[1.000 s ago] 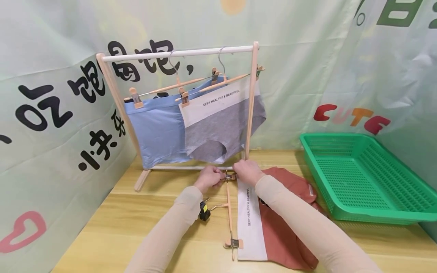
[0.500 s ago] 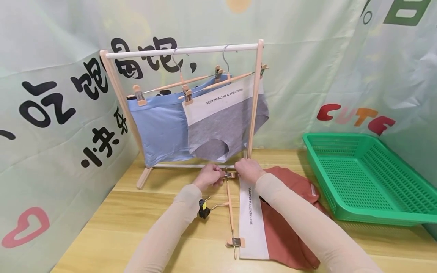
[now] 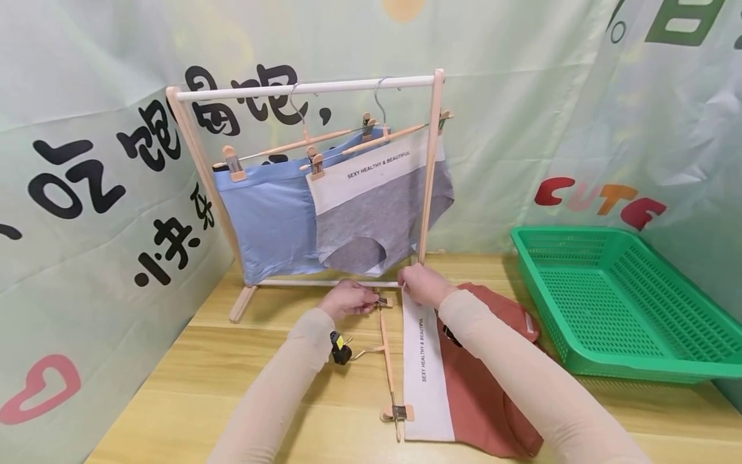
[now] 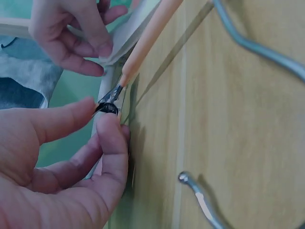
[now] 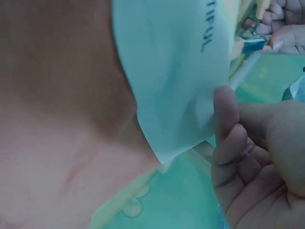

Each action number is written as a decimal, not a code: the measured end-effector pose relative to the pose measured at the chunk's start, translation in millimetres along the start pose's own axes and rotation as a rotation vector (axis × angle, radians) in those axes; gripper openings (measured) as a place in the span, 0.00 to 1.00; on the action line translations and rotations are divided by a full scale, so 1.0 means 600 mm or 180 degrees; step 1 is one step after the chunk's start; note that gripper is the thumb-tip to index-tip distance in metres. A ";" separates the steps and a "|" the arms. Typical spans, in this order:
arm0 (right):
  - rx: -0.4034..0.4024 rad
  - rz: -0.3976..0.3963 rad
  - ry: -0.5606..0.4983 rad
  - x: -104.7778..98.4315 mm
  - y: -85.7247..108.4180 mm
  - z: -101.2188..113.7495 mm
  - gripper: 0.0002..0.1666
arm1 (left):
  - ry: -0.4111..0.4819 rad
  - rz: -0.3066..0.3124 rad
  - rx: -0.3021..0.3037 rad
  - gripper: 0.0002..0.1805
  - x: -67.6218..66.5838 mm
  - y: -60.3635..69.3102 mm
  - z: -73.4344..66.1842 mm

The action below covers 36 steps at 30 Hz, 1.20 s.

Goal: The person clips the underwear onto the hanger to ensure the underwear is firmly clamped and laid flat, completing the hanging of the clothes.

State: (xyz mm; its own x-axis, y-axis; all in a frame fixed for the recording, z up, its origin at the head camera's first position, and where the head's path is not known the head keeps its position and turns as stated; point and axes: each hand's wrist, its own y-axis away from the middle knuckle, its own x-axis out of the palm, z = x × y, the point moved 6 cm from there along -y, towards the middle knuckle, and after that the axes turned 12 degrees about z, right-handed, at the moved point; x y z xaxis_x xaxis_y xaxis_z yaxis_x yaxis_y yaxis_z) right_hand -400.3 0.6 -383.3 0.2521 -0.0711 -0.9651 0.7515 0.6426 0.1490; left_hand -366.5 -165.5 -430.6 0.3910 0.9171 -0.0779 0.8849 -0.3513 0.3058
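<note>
A pair of rust-red briefs point(image 3: 481, 386) with a white printed waistband point(image 3: 426, 370) lies on the table. My right hand point(image 3: 426, 285) pinches the far corner of this waistband between thumb and fingers, lifting it a little in the right wrist view. My left hand point(image 3: 350, 299) pinches the far clip point(image 4: 108, 106) of a clip hanger point(image 3: 386, 348) between thumb and forefinger. A gap separates that clip from the waistband. The hanger's near clip point(image 3: 399, 413) grips the waistband's near end. Its metal hook point(image 3: 365, 352) points left, partly behind a black wrist device.
A wooden rack point(image 3: 431, 174) stands behind my hands. Blue boxer shorts point(image 3: 266, 222) and grey briefs point(image 3: 371, 225) hang on it from clip hangers. At the right sits a green plastic basket point(image 3: 623, 367). A printed cloth point(image 3: 481, 129) walls the table in.
My left hand has shifted slightly left with the far clip, widening the gap to the waistband. My right hand has risen slightly with the waistband corner.
</note>
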 end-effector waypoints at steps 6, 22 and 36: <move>0.0032 -0.0084 -0.0130 -0.008 -0.002 -0.004 0.11 | 0.0042 0.0022 -0.0121 0.09 -0.009 -0.004 0.004; 0.0039 -0.0247 -0.0285 -0.019 -0.002 -0.010 0.13 | -0.0391 0.0343 -0.0390 0.10 -0.005 -0.002 0.001; 0.0009 -0.0255 -0.0362 -0.026 0.006 -0.006 0.12 | -0.0170 0.0152 -0.0166 0.06 0.006 -0.004 0.007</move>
State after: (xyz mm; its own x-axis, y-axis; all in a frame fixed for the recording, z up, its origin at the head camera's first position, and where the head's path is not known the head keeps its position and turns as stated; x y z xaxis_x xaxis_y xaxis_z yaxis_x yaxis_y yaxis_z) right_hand -403.8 6.9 -368.3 0.2586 -0.2082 -0.9433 0.7736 0.6294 0.0732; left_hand -366.0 -162.5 -435.8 0.4465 0.8877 -0.1122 0.8512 -0.3828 0.3591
